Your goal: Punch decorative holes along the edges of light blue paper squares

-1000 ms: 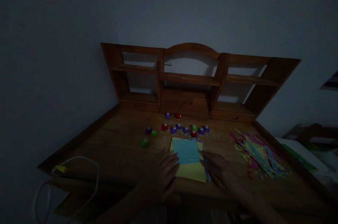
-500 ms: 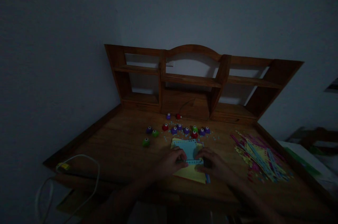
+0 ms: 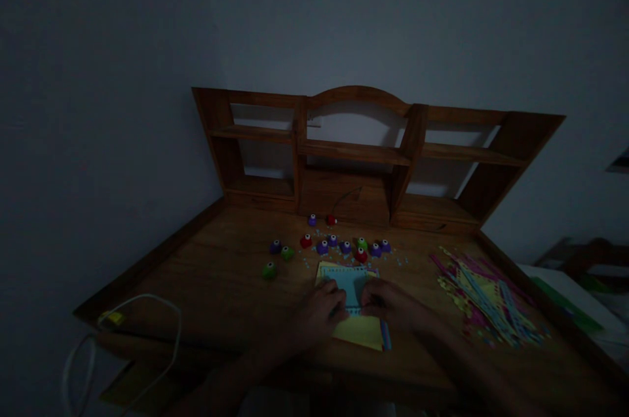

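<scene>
A light blue sheet of paper (image 3: 352, 282) with small holes punched along its edges lies over a stack of yellow paper (image 3: 361, 332). My left hand (image 3: 328, 304) is curled closed at the sheet's lower left edge. At the lower right, my right hand (image 3: 386, 302) is closed on the same sheet, its fingertips partly hidden. Between the hands, a punched strip shows along the sheet's near edge. Just beyond the paper stand several small craft punches, among them a red one (image 3: 361, 255), a purple one (image 3: 346, 247) and a green one (image 3: 269, 271).
Tiny blue paper bits lie around the punches. A pile of coloured paper strips (image 3: 484, 299) covers the right of the wooden desk (image 3: 211, 273). A wooden shelf unit (image 3: 354, 153) stands at the back. A white cable (image 3: 179, 332) loops over the left front edge.
My fingers have curled in more tightly at the blue sheet's near edge. The punched strip there sits slightly lower in view, and the camera has shifted a little.
</scene>
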Demonstrator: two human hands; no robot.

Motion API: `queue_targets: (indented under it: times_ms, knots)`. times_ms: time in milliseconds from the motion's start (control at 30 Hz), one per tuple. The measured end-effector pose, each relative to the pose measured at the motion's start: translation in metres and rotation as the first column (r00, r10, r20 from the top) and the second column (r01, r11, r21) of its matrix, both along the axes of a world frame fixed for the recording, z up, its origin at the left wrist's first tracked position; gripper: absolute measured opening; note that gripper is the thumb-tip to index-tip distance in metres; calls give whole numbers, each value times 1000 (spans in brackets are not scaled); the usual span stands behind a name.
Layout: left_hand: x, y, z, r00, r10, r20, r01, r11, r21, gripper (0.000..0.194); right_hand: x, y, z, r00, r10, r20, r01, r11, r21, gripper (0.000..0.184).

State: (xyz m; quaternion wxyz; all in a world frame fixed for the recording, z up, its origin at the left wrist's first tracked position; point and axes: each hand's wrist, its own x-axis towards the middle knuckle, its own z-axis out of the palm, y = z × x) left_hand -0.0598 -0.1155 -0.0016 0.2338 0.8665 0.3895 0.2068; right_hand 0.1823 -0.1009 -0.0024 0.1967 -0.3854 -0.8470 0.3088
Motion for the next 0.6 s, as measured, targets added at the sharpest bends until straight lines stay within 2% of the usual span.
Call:
queue_targets:
  times_ms: [133, 467, 533, 600]
  knots:
    - [3, -1, -2, 1000, -4, -26, 5, 999, 41, 11, -1, 4, 2, 999, 1, 40, -1, 1000, 3, 4]
    - [4, 3, 5, 999, -13, -42, 14, 1000, 16, 5, -3, 10, -3, 998, 4, 57, -5, 1000, 13, 5]
    - [1, 2, 5, 999, -38, -27, 39, 997, 72, 21, -2, 8, -4, 999, -2, 46, 1, 1000, 24, 7]
    - [-5, -1, 3, 993, -102, -56, 111, 977, 183, 31, -2, 6, -6, 1000, -5, 29, 4, 999, 40, 7]
